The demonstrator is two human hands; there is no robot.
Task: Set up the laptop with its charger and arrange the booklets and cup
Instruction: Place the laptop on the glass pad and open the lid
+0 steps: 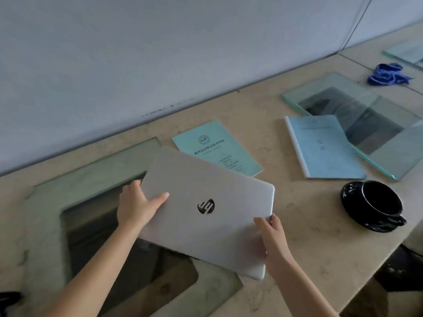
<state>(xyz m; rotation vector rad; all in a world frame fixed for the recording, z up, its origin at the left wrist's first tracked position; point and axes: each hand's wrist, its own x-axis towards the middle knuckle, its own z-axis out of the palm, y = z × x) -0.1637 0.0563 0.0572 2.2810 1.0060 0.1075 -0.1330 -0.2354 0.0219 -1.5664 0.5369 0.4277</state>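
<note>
Both hands hold a closed silver laptop (pixel 207 209), its lid up and its logo showing. The left hand (pixel 137 205) grips the laptop's left edge, thumb lying on the lid and fingers curled under. The right hand (pixel 272 236) grips the near right corner, thumb on the lid and fingers wrapped round the edge. The laptop sits at a slant between the two hands, over the beige desk (pixel 309 243) and partly over a glass pane (pixel 45 202) set in the desk below the left hand; whether it rests on the surface or is lifted off it I cannot tell.

Just beyond the hands, a green booklet (pixel 212 147) lies flat on the desk, its near edge hidden by the laptop's far side. Further to the right of the right hand lies a blue booklet (pixel 322 147), one corner overlapping a second glass pane (pixel 375 120). Near the right hand, to its right, a black cup (pixel 381 200) stands on a black saucer (pixel 352 204). Far off to the right, a blue strap (pixel 386 74) lies bunched on the desk.
</note>
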